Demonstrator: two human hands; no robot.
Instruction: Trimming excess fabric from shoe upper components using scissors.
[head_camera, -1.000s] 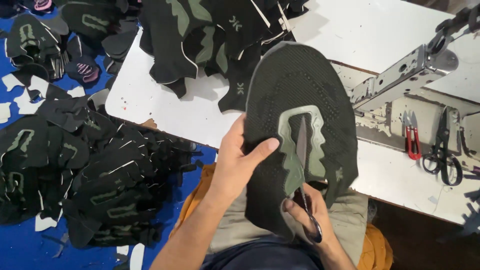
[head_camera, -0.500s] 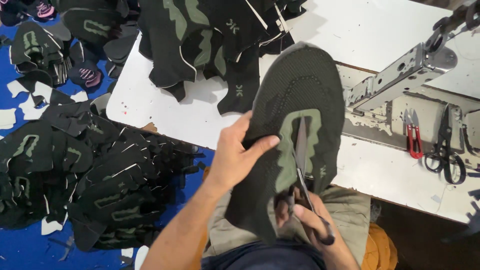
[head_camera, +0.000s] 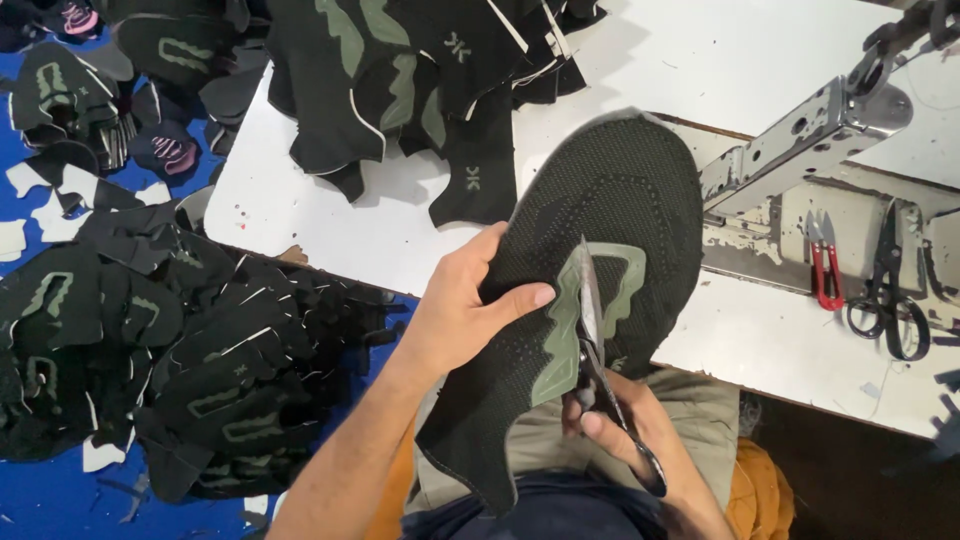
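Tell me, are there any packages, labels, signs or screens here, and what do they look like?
No packages, signs or screens in view.
Small white woven marks sit on the black knit pieces heaped at the white table's far edge.
The left hand grips a black knit shoe upper with a plain green tongue-shaped panel.
The right hand works scissors along that panel.

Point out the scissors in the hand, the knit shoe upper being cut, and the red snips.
scissors (head_camera: 592, 318), head view, blade.
knit shoe upper (head_camera: 620, 190), head view, black toe area.
red snips (head_camera: 826, 272), head view, handle.
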